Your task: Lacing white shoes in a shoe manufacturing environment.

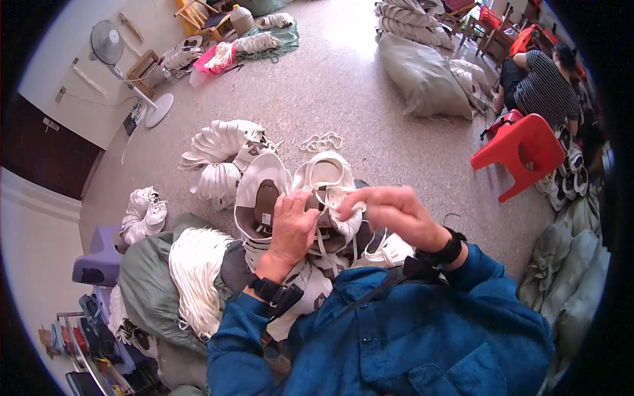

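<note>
Two white shoe uppers stand in front of me, toward the middle of the view. My left hand [290, 226] grips the near edge of the right-hand shoe upper [346, 226], its fingers bent over the side. My right hand [395, 214] is closed in a pinch on a white shoelace [356, 203] at that shoe's eyelets. Loose lengths of lace hang down the front of the shoe. Close by on the left is the other shoe upper [247, 188], with a dark lining and a small white label inside. My fingertips partly hide the eyelets.
A bundle of white laces [198, 270] lies on a green sack [142, 290] at my left. Rows of nested uppers [221, 142] sit beyond the shoes. A red stool [522, 152] and a seated person [545, 86] are at right, near a grey sack [422, 79]. A fan [158, 109] stands far left.
</note>
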Available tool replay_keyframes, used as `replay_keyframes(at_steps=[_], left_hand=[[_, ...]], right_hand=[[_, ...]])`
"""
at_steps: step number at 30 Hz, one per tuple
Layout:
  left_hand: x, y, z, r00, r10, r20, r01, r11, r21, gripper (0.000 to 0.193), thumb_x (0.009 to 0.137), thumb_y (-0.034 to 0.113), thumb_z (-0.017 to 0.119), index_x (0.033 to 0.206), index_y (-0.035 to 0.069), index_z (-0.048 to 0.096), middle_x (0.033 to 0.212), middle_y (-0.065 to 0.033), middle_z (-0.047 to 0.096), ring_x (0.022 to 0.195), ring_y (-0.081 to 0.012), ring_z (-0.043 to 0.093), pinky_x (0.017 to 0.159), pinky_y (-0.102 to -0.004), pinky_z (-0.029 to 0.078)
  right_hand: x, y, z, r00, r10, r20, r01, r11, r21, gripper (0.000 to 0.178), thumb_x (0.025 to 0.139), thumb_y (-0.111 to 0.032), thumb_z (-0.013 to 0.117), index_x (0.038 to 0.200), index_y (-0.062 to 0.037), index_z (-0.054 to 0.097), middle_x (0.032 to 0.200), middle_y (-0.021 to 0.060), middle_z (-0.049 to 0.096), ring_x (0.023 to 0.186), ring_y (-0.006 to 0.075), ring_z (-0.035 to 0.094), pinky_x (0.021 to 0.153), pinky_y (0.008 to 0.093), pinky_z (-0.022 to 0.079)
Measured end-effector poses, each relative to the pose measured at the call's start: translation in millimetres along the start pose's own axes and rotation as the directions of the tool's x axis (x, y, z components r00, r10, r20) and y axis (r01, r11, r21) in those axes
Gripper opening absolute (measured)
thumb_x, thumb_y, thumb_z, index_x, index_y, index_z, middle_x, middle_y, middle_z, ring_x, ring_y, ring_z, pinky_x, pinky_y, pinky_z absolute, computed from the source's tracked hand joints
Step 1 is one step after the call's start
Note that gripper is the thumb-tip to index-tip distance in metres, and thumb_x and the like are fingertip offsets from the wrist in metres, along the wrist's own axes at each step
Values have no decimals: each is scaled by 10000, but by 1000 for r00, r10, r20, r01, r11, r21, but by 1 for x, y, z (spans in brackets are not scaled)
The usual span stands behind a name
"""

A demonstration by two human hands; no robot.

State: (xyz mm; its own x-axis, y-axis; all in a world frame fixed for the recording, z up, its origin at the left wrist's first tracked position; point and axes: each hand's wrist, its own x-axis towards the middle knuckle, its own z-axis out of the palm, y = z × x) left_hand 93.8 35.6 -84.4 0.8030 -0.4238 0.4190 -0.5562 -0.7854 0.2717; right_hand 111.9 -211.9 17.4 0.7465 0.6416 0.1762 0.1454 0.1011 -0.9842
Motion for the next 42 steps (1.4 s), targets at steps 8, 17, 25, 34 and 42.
replay_keyframes(at_steps=[8,17,25,34,42], left_hand=[[-8,18,-23,973,-218,-72,203,964,-174,82,840,66,664,917,41,657,901,-97,643,941,-302,624,953,-447,432],[-29,37,-78,829,-558,33,480,680,-555,93,939,38,626,1017,14,670,799,-2,647,670,-50,573,591,-208,470],[-38,35,-103,791,-598,-129,446,707,-549,71,894,-2,651,958,-1,682,811,-65,645,688,-126,603,645,-252,484],[-36,45,-114,731,-678,83,463,403,-789,242,1026,104,486,1229,-5,560,876,-82,693,683,-97,614,631,-244,494],[-35,38,-118,803,-570,173,511,510,-692,153,1036,130,490,1080,5,565,824,-72,654,693,-114,607,649,-241,492]], right_hand=[[17,39,-40,913,7,-408,-12,1000,-10,202,1011,-159,533,1107,18,553,913,97,677,878,145,643,897,300,498],[55,77,56,996,76,-52,-66,983,172,124,984,-42,535,1084,18,577,931,91,697,903,131,663,813,269,526],[62,61,86,998,-41,-47,35,992,-124,118,959,-75,586,1034,14,608,837,66,660,784,105,641,688,266,515],[61,54,96,986,-156,64,168,947,-274,123,946,-60,577,1045,9,605,800,108,653,729,161,653,640,307,508],[53,52,95,953,-294,70,301,903,-306,94,912,-77,574,982,-14,570,774,189,613,756,372,650,639,425,509]])
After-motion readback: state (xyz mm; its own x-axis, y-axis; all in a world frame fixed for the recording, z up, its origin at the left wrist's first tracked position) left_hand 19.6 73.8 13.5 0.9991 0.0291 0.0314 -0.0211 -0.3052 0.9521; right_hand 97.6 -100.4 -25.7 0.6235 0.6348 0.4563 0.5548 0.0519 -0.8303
